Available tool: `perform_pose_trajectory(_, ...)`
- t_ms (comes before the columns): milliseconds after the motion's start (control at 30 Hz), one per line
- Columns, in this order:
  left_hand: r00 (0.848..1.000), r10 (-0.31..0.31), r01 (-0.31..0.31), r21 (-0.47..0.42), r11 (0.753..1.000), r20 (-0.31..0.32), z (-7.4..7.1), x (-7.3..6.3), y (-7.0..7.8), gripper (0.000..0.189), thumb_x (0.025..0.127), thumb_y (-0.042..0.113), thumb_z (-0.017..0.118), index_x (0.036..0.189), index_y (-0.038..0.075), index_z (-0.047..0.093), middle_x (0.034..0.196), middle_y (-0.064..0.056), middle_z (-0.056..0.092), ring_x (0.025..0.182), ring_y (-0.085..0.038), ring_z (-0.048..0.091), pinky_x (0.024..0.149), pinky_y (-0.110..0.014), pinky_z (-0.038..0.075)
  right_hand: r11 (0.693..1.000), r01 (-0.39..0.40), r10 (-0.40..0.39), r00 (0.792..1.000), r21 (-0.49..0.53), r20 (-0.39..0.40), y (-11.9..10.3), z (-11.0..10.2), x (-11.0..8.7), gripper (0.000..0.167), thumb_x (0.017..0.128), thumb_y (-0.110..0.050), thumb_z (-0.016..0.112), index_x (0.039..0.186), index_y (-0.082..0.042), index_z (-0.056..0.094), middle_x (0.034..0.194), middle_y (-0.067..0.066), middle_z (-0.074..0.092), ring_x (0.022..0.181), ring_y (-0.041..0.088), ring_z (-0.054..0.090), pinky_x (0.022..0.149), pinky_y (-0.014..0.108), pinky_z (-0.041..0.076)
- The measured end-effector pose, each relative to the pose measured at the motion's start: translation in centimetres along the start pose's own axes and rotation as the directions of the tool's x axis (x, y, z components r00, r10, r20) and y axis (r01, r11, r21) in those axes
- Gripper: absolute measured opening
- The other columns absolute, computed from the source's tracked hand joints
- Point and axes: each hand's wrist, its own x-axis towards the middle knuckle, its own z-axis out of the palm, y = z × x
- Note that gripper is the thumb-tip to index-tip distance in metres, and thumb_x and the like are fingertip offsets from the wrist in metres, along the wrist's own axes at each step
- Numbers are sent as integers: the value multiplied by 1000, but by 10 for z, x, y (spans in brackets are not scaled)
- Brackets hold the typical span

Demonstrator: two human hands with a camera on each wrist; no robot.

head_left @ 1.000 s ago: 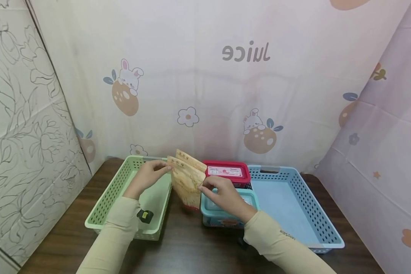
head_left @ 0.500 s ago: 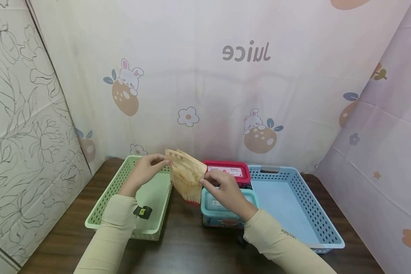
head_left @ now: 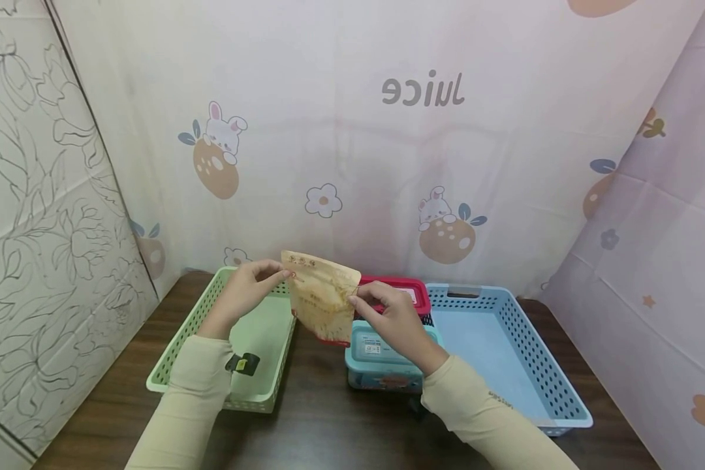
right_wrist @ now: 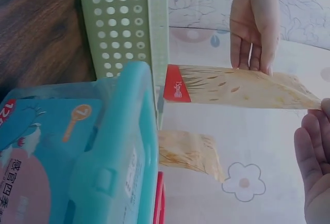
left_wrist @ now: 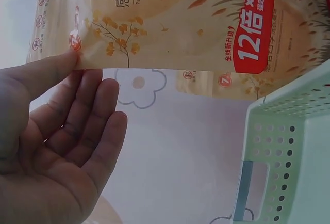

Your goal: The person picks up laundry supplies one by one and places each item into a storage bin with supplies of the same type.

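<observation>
Between my two hands hangs a tan pouch [head_left: 322, 300] with a red lower edge and printed leaves. My left hand [head_left: 245, 294] pinches its upper left edge between thumb and fingers, the other fingers loosely bent in the left wrist view. At the opposite edge, my right hand [head_left: 395, 318] pinches the pouch with thumb and fingertips. A second tan pouch [right_wrist: 190, 153] stands behind it in the right wrist view; the held one hides it in the head view. Below my right hand sits a teal lidded box [head_left: 382, 377], and a red-lidded box [head_left: 418, 288] is behind that.
On the left lies a green perforated basket [head_left: 179, 343], under my left forearm. A blue perforated basket [head_left: 540, 365] stands to the right of the boxes. Dark wood tabletop [head_left: 323, 418] shows between the baskets, with a printed curtain [head_left: 364, 156] behind.
The held pouch has risen slightly and turned its printed face more toward the head camera. The second pouch's top, visible behind it earlier, is now covered. Both hands keep their pinch.
</observation>
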Motion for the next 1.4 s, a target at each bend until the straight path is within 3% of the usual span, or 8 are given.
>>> perform_pose_trajectory(367,1000,-1,2,-63,998,13,3,-7,1,36,98,44,64,112,11,70,112,-5,70,112,-31,60,94,-46,47,998,-49,51,997,39,-50,3,-5,1,10,93,-16,73,103,-12,73,95,-4,70,79,15,66,71,31,60)
perform_pose_trajectory(600,1000,-6,8,-142,990,18,7,-13,-1,37,99,42,64,115,10,69,116,-6,68,115,-24,59,99,-48,44,998,-56,59,996,38,-72,6,-6,1,8,95,-16,72,102,-12,73,94,-5,69,81,13,65,72,31,60)
perform_pose_trajectory(867,999,-15,21,-196,980,31,10,-14,0,39,99,42,64,116,7,69,116,-8,68,118,-26,57,104,-52,41,994,-97,101,990,48,-102,12,-10,2,12,97,-21,70,104,-12,72,93,-3,69,82,16,63,71,28,58)
perform_pose_trajectory(1200,999,-44,47,-318,947,16,15,-17,2,39,99,35,65,119,2,66,117,-11,68,107,-27,65,107,-53,40,985,-157,164,981,71,-102,12,-13,5,16,98,-26,68,103,-12,72,91,0,68,84,18,62,72,28,56)
perform_pose_trajectory(1400,999,-22,11,-366,930,-26,18,-19,2,38,99,33,66,116,-1,67,116,-11,68,104,-25,65,99,-43,50,974,-199,210,973,110,-95,12,-13,6,22,98,-31,67,105,-10,72,93,4,68,86,19,63,75,30,57)
